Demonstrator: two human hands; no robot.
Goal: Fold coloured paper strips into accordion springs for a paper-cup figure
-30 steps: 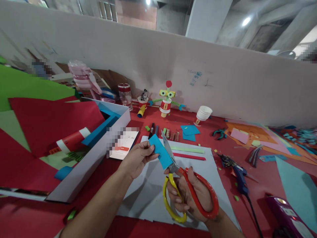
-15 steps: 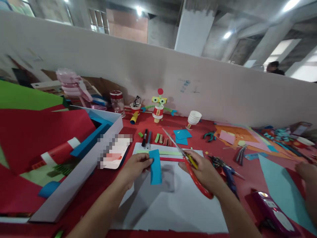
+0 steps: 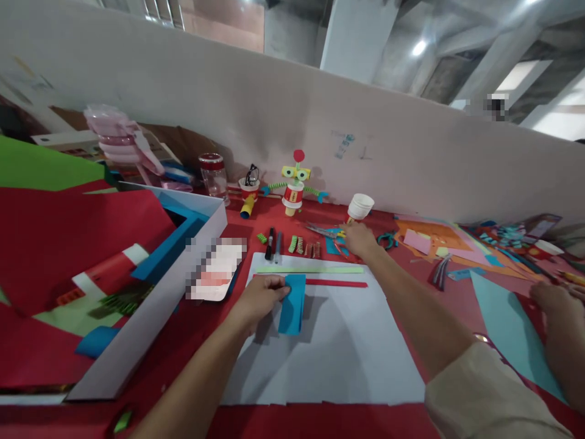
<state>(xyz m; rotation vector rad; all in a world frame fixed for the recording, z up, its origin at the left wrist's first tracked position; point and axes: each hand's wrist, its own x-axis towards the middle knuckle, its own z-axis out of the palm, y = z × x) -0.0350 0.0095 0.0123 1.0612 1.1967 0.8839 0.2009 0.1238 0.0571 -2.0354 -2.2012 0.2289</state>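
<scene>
Left grip (image 3: 259, 297) holds blue paper (image 3: 292, 308) — edge pinched, open room rightward.

Noted one pink bottle (image 3: 114, 137) at left, before the white partition (image 3: 183, 91). Found one clear jar (image 3: 214, 183) with red lid, upright, to the right of it. Recorded dark-framed eyeglasses (image 3: 251, 175) resting in a paper cup (image 3: 247, 185). Logged one phone (image 3: 223, 268) face up on the red worktop (image 3: 320, 424), screen lit, partly blurred. Located teal-handled pliers (image 3: 387, 239) farther right. Observed blue handwriting (image 3: 345, 146) on the partition; beyond, a pale pillar (image 3: 359, 36) and a lit ceiling lamp (image 3: 419, 47).
</scene>
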